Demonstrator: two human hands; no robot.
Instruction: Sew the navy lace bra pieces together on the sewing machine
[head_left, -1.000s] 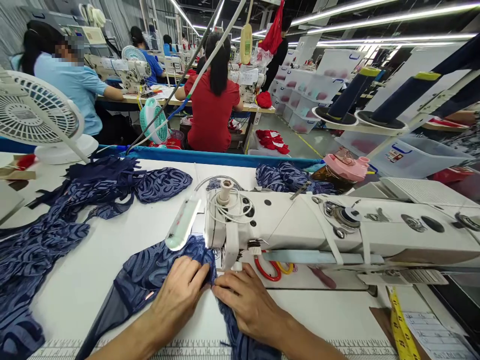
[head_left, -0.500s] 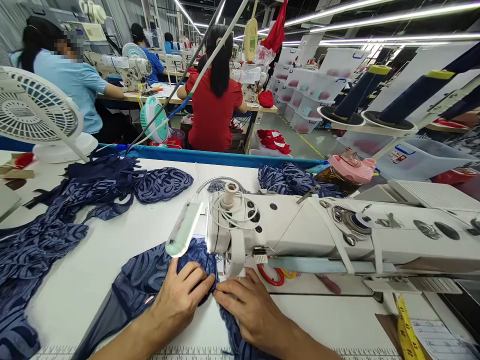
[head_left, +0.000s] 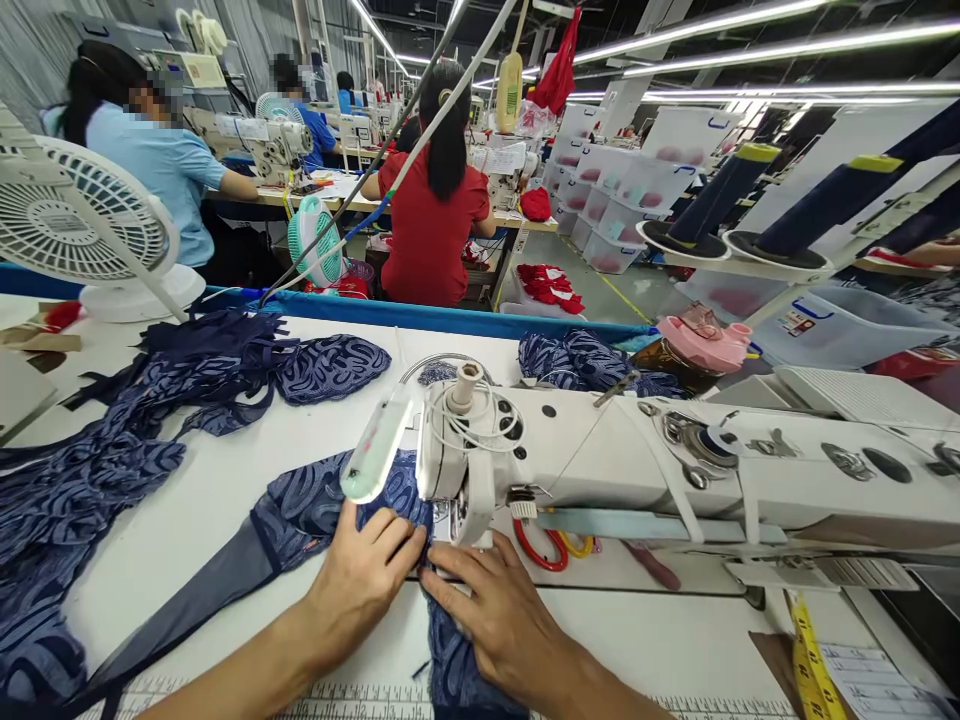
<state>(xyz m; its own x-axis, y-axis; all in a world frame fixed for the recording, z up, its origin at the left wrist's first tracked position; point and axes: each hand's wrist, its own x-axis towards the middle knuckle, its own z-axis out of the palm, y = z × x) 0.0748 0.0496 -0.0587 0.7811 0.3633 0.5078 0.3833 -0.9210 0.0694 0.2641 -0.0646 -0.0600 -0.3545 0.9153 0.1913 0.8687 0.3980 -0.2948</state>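
Head view: left hand (head_left: 369,572) and right hand (head_left: 496,612) are touching navy fabric (head_left: 304,503) at the sewing machine (head_left: 600,435).
It is spreading over the desk (head_left: 637,640), leftward from the sewing machine's needle end; the hands are nearly meeting; whether they are pinching, I cannot tell.

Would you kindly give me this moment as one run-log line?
left hand: on navy patterned fabric | right hand: touching fabric | sewing machine: fabric at needle end

On the tabletop (head_left: 660,640), the sewing machine (head_left: 592,430) stands right, the cloth pile (head_left: 82,500) lies left, and the fan (head_left: 90,215) stands behind the pile.
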